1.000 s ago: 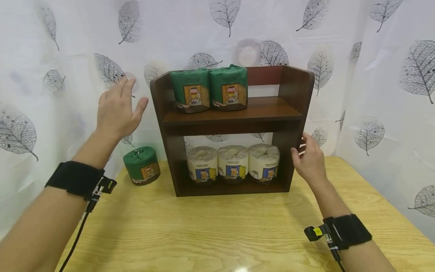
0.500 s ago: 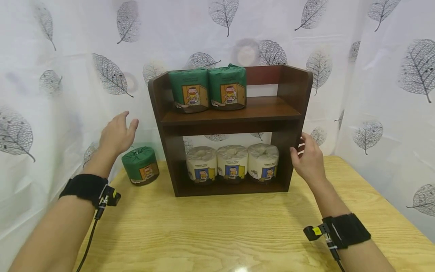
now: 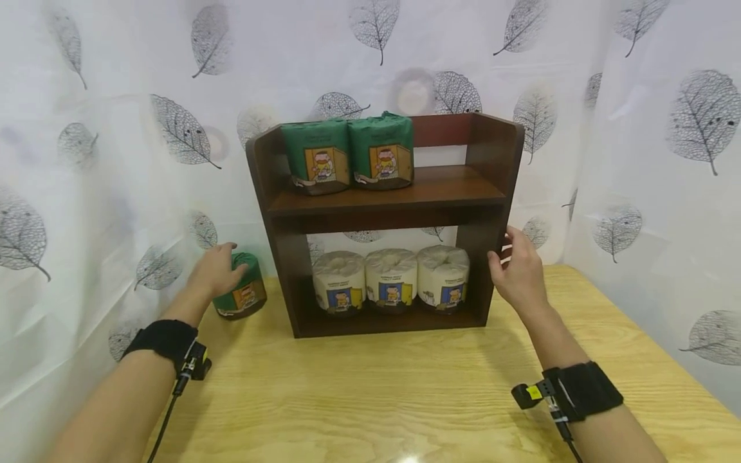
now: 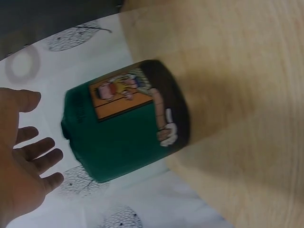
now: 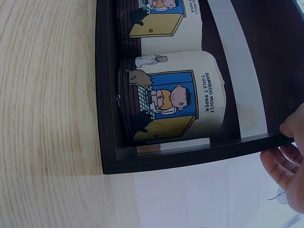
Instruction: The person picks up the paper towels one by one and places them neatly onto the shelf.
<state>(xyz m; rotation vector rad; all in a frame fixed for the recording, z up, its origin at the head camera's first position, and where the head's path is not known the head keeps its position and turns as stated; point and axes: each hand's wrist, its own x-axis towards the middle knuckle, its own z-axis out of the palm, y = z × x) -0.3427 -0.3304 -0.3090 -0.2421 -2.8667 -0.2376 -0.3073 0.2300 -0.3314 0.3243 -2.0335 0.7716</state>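
Note:
My left hand (image 3: 213,273) is beside a green-wrapped toilet paper roll (image 3: 250,289) standing on the table left of the shelf. Its fingers are spread; the left wrist view shows a gap between them and the top of the roll. My right hand (image 3: 521,273) grips the right side panel of a dark brown two-tier wooden shelf (image 3: 388,204), thumb on one side of the edge and fingers on the other. Two green toilet paper rolls (image 3: 381,153) stand on the upper tier, towards the left. Three cream toilet paper rolls (image 3: 390,281) stand in a row on the lower tier.
The light wood table (image 3: 359,392) carries the shelf and the loose roll. Behind and at both sides hangs a white curtain (image 3: 278,58) with a leaf print. A black cable (image 3: 164,427) trails from the left wrist camera.
My left hand has come down from beside the shelf's upper tier to the loose green roll. My right hand stays at the shelf's side, and the rolls stand where they were.

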